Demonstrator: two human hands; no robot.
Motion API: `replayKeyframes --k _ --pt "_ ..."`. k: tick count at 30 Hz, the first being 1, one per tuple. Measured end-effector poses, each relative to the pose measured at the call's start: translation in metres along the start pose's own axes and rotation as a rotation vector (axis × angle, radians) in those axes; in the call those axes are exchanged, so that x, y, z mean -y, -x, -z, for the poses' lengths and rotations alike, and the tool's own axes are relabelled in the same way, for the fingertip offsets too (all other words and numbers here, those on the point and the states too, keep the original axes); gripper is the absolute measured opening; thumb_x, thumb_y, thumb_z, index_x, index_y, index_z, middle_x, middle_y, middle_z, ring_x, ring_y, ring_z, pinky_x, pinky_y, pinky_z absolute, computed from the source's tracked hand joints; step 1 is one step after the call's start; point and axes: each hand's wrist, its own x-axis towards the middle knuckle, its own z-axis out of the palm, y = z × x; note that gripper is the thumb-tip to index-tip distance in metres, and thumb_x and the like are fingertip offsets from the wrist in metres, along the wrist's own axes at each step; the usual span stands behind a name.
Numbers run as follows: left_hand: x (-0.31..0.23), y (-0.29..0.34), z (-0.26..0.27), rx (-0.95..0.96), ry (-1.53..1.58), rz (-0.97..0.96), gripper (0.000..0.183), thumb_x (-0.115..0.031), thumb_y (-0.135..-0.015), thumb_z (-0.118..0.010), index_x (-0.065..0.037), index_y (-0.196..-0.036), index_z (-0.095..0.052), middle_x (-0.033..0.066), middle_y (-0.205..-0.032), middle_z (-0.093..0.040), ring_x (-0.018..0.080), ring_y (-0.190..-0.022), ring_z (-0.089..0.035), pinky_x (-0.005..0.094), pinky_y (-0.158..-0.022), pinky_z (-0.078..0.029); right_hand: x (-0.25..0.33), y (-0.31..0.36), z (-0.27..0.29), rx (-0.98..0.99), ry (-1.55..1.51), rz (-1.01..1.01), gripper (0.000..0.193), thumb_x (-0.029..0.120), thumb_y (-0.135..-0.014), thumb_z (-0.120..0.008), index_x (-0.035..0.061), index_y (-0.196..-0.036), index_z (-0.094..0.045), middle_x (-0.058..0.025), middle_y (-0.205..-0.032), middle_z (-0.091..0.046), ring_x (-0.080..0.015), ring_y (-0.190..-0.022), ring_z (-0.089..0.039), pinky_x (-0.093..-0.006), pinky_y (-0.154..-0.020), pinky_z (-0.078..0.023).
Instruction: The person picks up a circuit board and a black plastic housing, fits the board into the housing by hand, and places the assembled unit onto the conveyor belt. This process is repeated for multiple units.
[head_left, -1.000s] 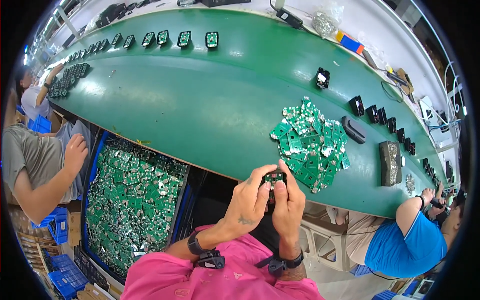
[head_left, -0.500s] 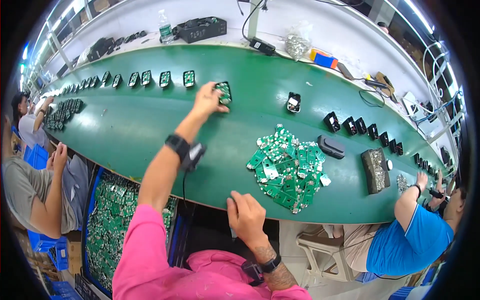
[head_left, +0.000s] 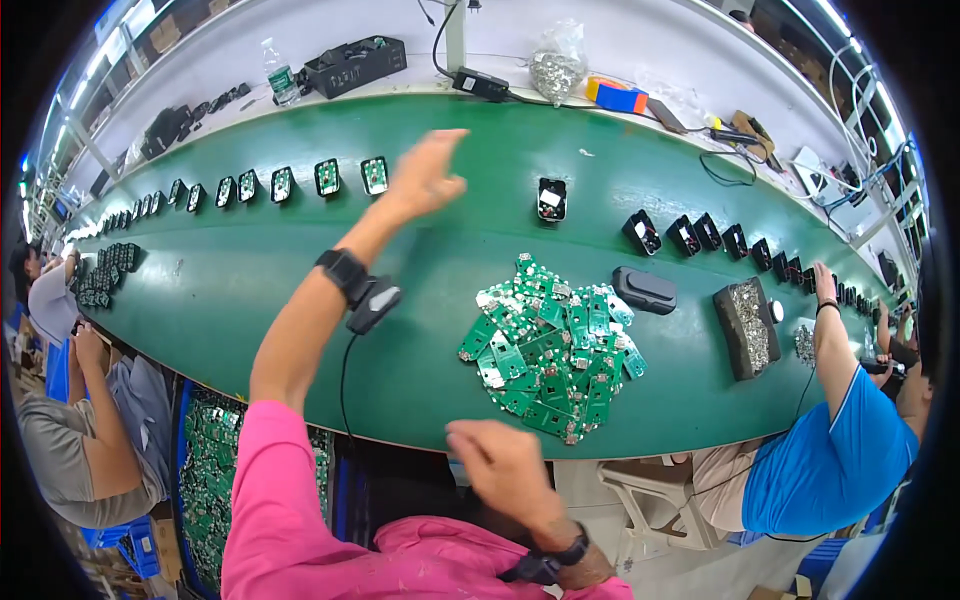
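My left hand [head_left: 425,178] reaches over the far part of the green workbench [head_left: 400,270], fingers stretched out to the right and nothing in them. Just left of it stands a black case with a green circuit board [head_left: 374,175] inside, at the right end of a row of such cases. My right hand [head_left: 503,468] is held at the bench's near edge, slightly blurred, with thumb and fingers apart and nothing visible in it. A heap of loose green circuit boards [head_left: 555,350] lies ahead of that hand. Farther back stands a black case with a white part inside [head_left: 551,200].
More black cases [head_left: 684,235] run off to the right. A dark closed case [head_left: 644,290] and a block-like tray of small metal parts [head_left: 746,330] lie right of the heap. Co-workers sit on both sides. A bin of boards [head_left: 215,480] stands below the bench.
My left hand has let go of the case with the circuit board, now at the right end of the row. My right hand has shifted slightly down. The whole view has swung a little.
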Motion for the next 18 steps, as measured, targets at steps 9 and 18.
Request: replayKeyframes --k 9,18 --pt "-0.058 -0.026 -0.083 0.366 0.341 0.147 0.090 -0.035 -0.065 -0.087 0.000 -0.138 -0.050 0.0210 -0.125 -0.062 0.0363 -0.120 -0.059 0.0406 -0.103 -0.045 -0.032 -0.095 0.080 -0.037 0.699 -0.243 0.039 0.022 -0.085 -0.073 0.0004 -0.116 -0.067 -0.0137 -0.071 -0.065 -0.0300 -0.065 -0.064 -0.0411 -0.063 -0.050" --pt "-0.095 0.053 -0.015 0.040 1.035 0.360 0.077 -0.006 -0.067 -0.080 -0.004 -0.135 -0.044 0.0119 -0.123 -0.052 0.0169 -0.104 -0.057 0.0332 -0.085 -0.054 -0.048 -0.108 0.082 -0.106 0.623 -0.164 0.032 0.010 -0.082 -0.070 -0.0023 -0.110 -0.063 -0.0124 -0.069 -0.064 -0.0268 -0.061 -0.062 -0.0366 -0.059 -0.049"
